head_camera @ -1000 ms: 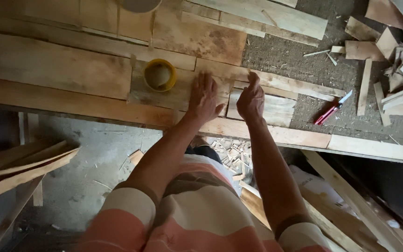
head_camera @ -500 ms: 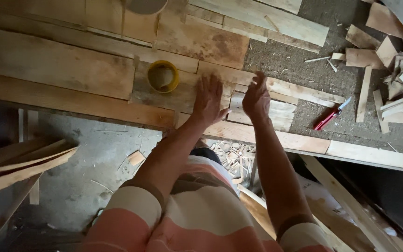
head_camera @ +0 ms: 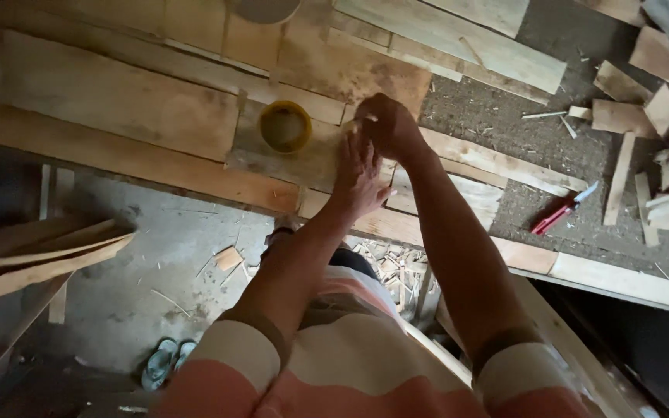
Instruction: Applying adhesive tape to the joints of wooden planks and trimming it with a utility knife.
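Observation:
My left hand (head_camera: 359, 176) lies flat, fingers spread, on a short worn board (head_camera: 288, 161) that rests across the long planks. Just beyond it, my right hand (head_camera: 389, 124) is curled into a fist with its fingertips pinched on a small pale object (head_camera: 369, 118); what the object is I cannot tell. A round yellow tin (head_camera: 285, 126) stands on the same board, a hand's width left of both hands. I wear a shirt with orange and cream stripes, and both arms reach forward over the plank edge.
A red-handled tool (head_camera: 559, 214) lies on the dusty surface to the right. Wood offcuts (head_camera: 660, 116) are piled at the far right. Long planks (head_camera: 110, 116) run left. Below are loose slats (head_camera: 40, 259), wood chips and a pair of sandals (head_camera: 164, 362) on the floor.
My right hand moved left and away from me and closed into a fist above the left hand. The left hand stayed flat on the board.

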